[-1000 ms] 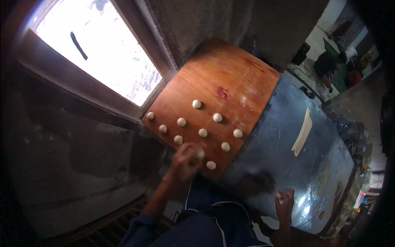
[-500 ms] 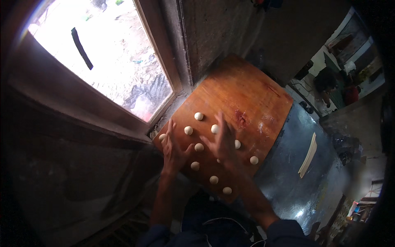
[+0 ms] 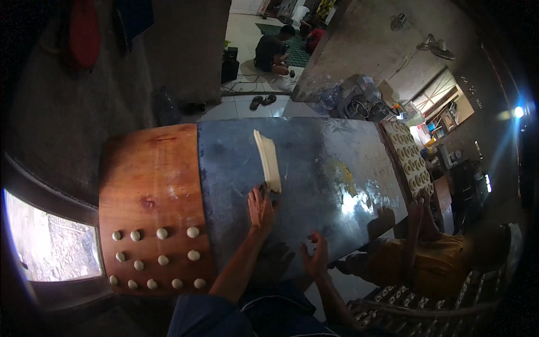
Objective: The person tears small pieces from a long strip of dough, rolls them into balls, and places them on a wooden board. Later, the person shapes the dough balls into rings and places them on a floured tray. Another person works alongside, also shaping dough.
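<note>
dough strip (image 3: 270, 163) lies pale, long and creased near left fingers (image 3: 257, 194)

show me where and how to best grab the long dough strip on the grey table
Probably at its near end, coming from the person's side and pinching across both long edges: the dough strip lies lengthwise away from the person, looks narrow enough to span, and that end is the one by the left hand.
</note>
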Tool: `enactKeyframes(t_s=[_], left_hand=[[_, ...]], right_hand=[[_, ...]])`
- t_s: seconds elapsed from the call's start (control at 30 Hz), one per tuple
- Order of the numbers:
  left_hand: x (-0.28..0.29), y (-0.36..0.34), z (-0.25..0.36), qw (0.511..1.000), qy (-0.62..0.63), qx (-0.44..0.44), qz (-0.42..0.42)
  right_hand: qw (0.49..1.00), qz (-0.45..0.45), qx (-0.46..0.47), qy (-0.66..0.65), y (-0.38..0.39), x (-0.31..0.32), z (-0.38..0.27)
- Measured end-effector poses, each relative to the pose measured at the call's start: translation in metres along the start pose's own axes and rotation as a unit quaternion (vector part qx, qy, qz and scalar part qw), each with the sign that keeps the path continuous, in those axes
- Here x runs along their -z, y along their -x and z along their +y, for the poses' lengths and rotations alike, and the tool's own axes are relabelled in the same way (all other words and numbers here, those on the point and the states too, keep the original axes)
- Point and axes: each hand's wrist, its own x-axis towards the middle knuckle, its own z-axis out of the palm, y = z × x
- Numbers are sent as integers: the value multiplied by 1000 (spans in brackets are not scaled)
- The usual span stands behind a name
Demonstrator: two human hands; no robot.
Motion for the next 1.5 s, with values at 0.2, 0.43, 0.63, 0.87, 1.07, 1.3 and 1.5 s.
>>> enactKeyframes(t_s=[0.2,0.43,0.63,0.87,1.07,1.3,1.5], left_hand=[[-57,-40,11,997,-24,73,16],[-1,-37,77,960,105,258,-10],[-7,-49,16,784,415,451,-96],[-70,-122,-58,472,761,431,-114],[-93,-120,-2,688,520,507,-8],[-51,-104,8,959,91,172,-205],[103,85,69,969,7,181,-169]], right_hand=[[984,-15,-16,-176,-88,-41,45],[619,-419,-247,-616,-256,-95,22],[646,-429,-186,-604,-267,-114,54],[947,-261,165,-86,-245,-87,32],[754,-426,128,-483,-287,-28,30],[632,-482,-18,-607,-371,-140,-2],[697,-379,34,-608,-188,-82,18]])
